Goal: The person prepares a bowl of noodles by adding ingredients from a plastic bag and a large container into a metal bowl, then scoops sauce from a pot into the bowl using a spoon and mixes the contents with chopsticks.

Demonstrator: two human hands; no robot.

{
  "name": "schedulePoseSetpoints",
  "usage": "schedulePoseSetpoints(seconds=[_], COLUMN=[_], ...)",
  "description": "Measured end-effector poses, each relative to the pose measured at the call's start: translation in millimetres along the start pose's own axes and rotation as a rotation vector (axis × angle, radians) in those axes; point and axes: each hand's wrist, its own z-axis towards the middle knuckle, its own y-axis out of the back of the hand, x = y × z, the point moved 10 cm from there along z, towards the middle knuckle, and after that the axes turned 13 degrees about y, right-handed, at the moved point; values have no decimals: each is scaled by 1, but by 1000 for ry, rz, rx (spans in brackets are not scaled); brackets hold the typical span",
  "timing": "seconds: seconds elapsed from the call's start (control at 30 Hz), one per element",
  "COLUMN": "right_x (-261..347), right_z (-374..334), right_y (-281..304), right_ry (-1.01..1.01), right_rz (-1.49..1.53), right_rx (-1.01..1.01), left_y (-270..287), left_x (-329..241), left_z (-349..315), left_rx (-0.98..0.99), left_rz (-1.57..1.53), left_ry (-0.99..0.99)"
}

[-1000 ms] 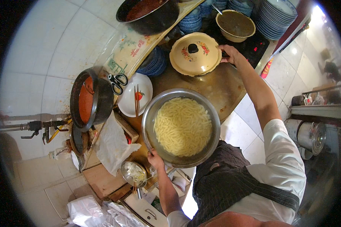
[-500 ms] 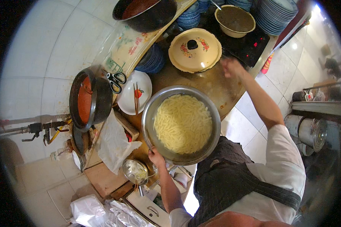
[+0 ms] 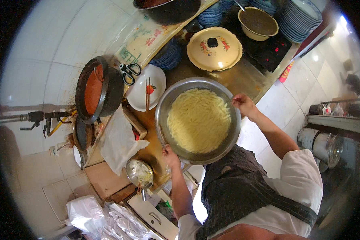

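Observation:
A wide metal basin (image 3: pixel 161 124) is between my hands, with many short pale-yellow noodle-like pieces (image 3: pixel 200 120) lying in liquid. My left hand (image 3: pixel 171 156) grips its rim at the lower left, fingers mostly hidden under the edge. On the right side of the rim, my right hand (image 3: pixel 244 105) is closed on the basin too. Just beyond the basin is a round cream lid (image 3: pixel 204 54) with painted flowers and a black knob. A white plate (image 3: pixel 158 80) with chopsticks (image 3: pixel 148 94) across it sits to the left of the lid.
At left stands a dark pot (image 3: pixel 115 90) of red sauce, with black-handled scissors (image 3: pixel 130 73) beside it. A small metal pan (image 3: pixel 138 174) holds white and yellowish food. Brown liquid fills a cream bowl (image 3: pixel 244 25) on a black cooktop (image 3: pixel 268 54). Stacked blue-rimmed plates (image 3: pixel 304 20) rise at far right.
My right hand has come from beside the lid down to the basin's right rim and closed on it. The view has shifted slightly, and my left hand stays on the basin.

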Motion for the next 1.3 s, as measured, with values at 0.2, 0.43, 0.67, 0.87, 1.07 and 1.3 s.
schedulePoseSetpoints(seconds=[0.2, 0.43, 0.67, 0.87, 1.07, 1.3], right_x=[-9, -2, 63, 176, 156, 181], right_z=[12, 24, 24, 91, 241, 246], right_y=[23, 41, 32, -88, -205, -220], right_ry=[75, -13, 159, 620, 807, 603], right_rz=[-49, 23, -608, -516, -1020, -1037], right_rx=[-170, -235, -165, 56, 185, 55], left_y=[-12, -27, -22, 20, 85, 171], left_x=[-13, -30, -37, -86, -139, -110], left_z=[-26, -50, -52, -73, -107, -113], left_rx=[-9, -36, 30, 157, 6, -204], left_rz=[-3, 167, 411, 491, 690, 640], left_ry=[-1, -72, -182, -332, -610, -498])
